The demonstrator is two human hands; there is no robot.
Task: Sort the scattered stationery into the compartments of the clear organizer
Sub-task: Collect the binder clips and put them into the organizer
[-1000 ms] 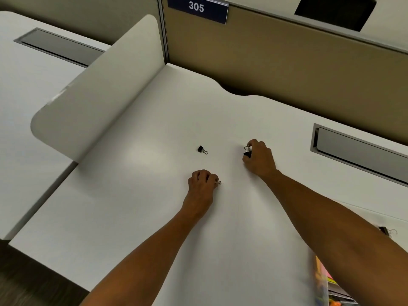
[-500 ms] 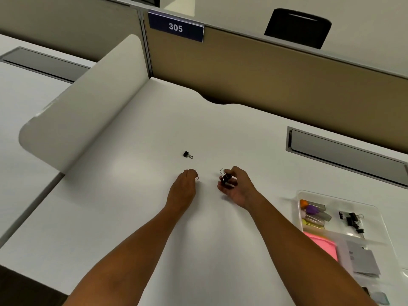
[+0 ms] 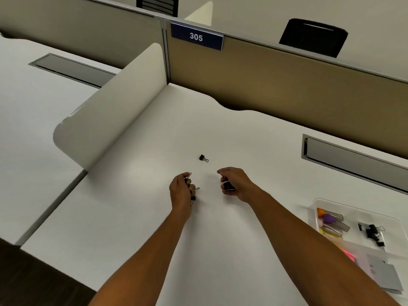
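One small black binder clip (image 3: 203, 158) lies loose on the white desk, just beyond both hands. My left hand (image 3: 181, 191) holds several small black binder clips, their wire handles poking out between the curled fingers. My right hand (image 3: 235, 183) grips a black binder clip (image 3: 227, 185) in its curled fingers. The clear organizer (image 3: 318, 203) sits at the right edge of the desk; it holds highlighters (image 3: 330, 221), a bunch of black binder clips (image 3: 372, 234), pink sticky notes and grey cards.
A curved white side divider (image 3: 110, 111) rises along the left of the desk. A tan partition (image 3: 287, 85) with a "305" sign (image 3: 196, 37) closes the back. A grey cable slot (image 3: 353, 157) is set into the desk at the right.
Both hands have drawn back from the desk surface with clips held in them. The view swung right and down, bringing the organizer into sight. The loose clip has not moved.
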